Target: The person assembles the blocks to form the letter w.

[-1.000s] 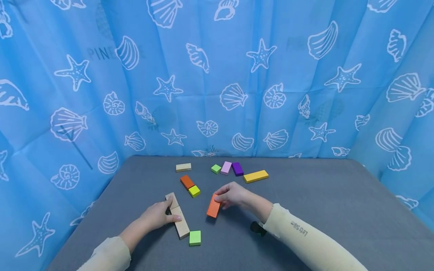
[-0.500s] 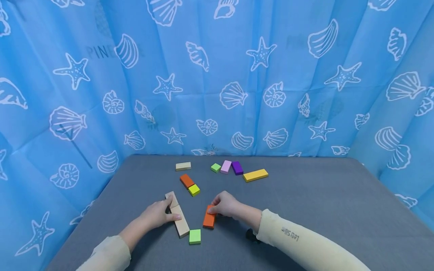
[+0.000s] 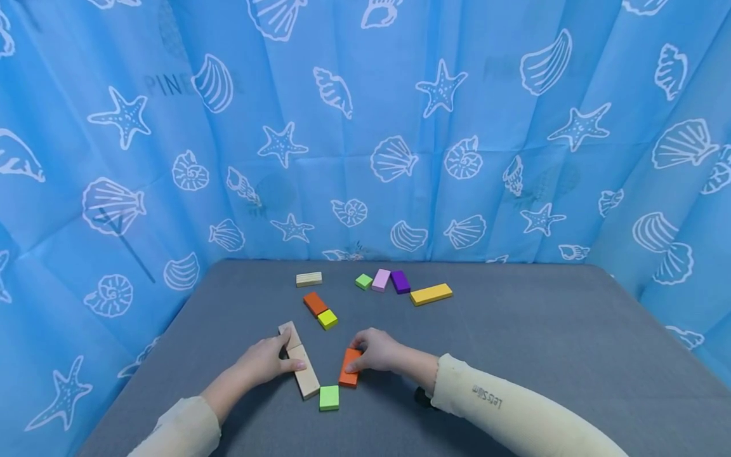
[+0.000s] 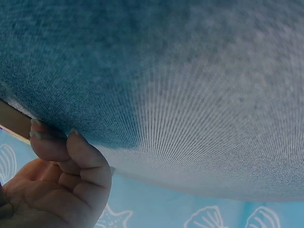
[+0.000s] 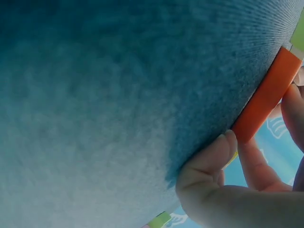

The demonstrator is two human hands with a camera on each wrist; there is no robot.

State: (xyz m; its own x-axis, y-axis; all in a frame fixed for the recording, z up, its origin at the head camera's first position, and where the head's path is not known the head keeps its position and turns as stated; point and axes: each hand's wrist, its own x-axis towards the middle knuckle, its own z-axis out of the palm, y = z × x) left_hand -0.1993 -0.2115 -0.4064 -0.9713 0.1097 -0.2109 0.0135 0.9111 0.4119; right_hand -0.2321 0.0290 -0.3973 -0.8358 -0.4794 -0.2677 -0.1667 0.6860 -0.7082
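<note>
Two plain wooden blocks lie end to end on the grey table in the head view: a far block and a longer near block. My left hand holds them, thumb over the near block and a fingertip at the far one. Curled fingers meet a block's side in the left wrist view. My right hand grips an orange block lying flat; its thumb and fingers show around one end in the right wrist view. A light green square block lies between the wooden and orange blocks.
Farther back lie a red-orange block touching a yellow square block, a ridged wooden block, a small green block, a pink block, a purple block and a yellow-orange bar. A blue curtain hangs behind.
My right hand has brought the orange block nearer and leftward, down onto the table beside the green square. My left hand stays on the wooden blocks.
</note>
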